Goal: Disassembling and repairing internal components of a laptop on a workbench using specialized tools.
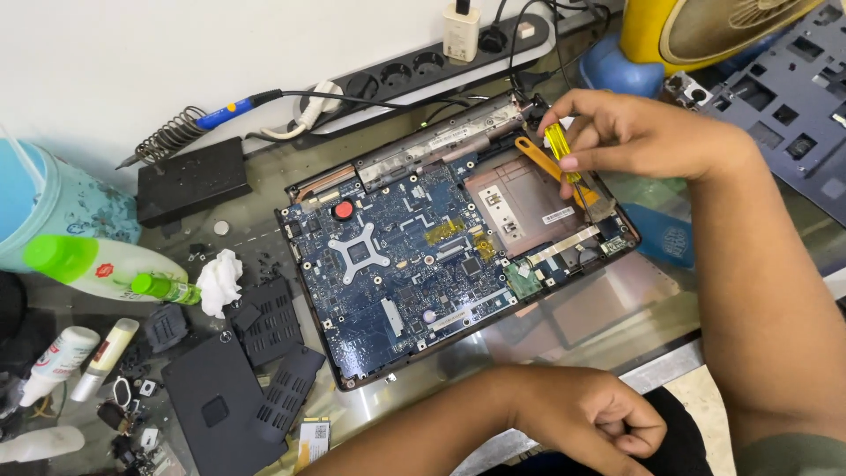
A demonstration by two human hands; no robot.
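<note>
Presently, your right hand [630, 132] pinches the yellow screwdriver [564, 159], its long axis near upright, tip down at the opened laptop's [441, 256] right end. Your left hand [590, 414] rests fisted, empty.

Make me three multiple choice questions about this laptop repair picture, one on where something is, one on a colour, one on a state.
1. Where does the soldering iron lie?
A. Left of the laptop, by the wall
B. On the circuit board
C. On the fan

2. What colour is the handle of the screwdriver?
A. Red
B. Yellow
C. Black

3. How is the left hand?
A. Gripping the bottle
B. Flat on the board
C. Closed in a loose fist, holding nothing

Answers: 1 A, it rests in its coil stand beside the power strip. 2 B, clear yellow shows in the right hand. 3 C, the fingers curl inward near the table edge.
</note>
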